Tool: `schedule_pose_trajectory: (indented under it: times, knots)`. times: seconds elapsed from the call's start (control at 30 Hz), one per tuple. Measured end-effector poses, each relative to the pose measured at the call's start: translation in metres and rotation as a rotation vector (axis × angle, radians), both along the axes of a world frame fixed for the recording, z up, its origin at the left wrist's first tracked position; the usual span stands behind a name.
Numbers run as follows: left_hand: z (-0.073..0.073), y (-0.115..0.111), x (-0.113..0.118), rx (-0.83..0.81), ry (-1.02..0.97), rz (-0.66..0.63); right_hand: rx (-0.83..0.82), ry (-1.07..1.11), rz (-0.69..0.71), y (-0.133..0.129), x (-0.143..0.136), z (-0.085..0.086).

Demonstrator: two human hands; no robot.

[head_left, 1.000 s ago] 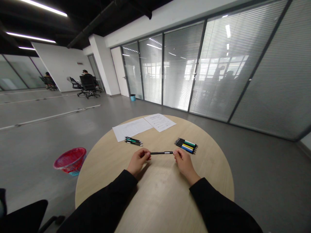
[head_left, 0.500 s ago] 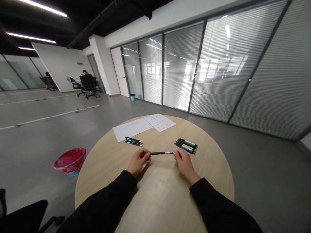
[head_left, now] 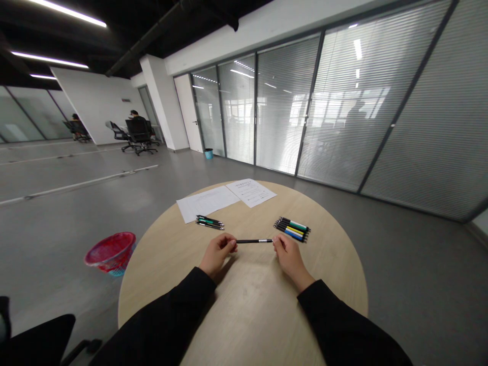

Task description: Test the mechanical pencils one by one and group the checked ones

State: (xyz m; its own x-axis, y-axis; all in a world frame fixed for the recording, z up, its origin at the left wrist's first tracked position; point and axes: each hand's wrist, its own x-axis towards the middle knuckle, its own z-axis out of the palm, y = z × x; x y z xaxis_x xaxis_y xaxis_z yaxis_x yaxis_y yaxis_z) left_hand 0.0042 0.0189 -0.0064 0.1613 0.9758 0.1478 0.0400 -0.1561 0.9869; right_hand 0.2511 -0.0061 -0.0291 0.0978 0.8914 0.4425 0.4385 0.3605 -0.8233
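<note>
A slim black pen (head_left: 249, 241) with a whitish band near its right end lies level between my hands. My left hand (head_left: 217, 254) pinches its left end between thumb and fingers. At the other end, the thumb and fingers of my right hand (head_left: 287, 254) are closed on the tip. Just beyond my right hand lies a row of several pens (head_left: 293, 230) with black ends and green, yellow, white and blue parts. A smaller group of black and green pens (head_left: 209, 222) rests past my left hand.
Two printed paper sheets (head_left: 208, 202) lie toward the far edge of the round wooden table (head_left: 244, 315). On the floor at left stands a red-lined basket (head_left: 110, 251). A chair (head_left: 41, 335) is at lower left. Farther back, a person sits by office chairs (head_left: 139, 133).
</note>
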Motion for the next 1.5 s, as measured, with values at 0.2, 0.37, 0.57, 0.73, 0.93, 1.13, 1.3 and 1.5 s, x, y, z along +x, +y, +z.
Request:
schedule_pose_trajectory:
  times: [0.2,0.37,0.57,0.73,0.93,1.13,1.3,1.5]
  knots:
    - [-0.0012,0.0007,-0.0006,-0.002,0.005,-0.001,-0.014,-0.005,0.003,0.0002,0.0004,-0.0012]
    - [0.0003,-0.0004,0.0005,0.005,-0.002,0.0,-0.009,-0.002,0.001,-0.0002,0.0003,-0.0002]
    - [0.0022,-0.0016,0.0012,-0.006,0.0,0.007,-0.008,0.005,0.0,-0.0002,-0.0003,-0.0007]
    - [0.0007,-0.0004,0.0003,-0.002,-0.001,-0.004,-0.012,-0.006,-0.005,0.0006,0.0004,-0.0028]
    - [-0.0009,0.0004,-0.0005,0.001,-0.009,-0.012,-0.022,0.013,-0.011,-0.0001,-0.0002,-0.002]
    - [0.0009,-0.0009,0.0008,-0.006,-0.022,-0.01,-0.023,0.008,-0.009,0.0002,0.0001,-0.0016]
    - [0.0014,-0.0007,0.0008,-0.017,-0.034,-0.005,-0.026,0.027,-0.004,0.001,0.0002,-0.0039]
    - [0.0034,-0.0026,0.0022,-0.045,-0.083,0.007,-0.068,0.089,0.035,0.0018,-0.0001,-0.0067]
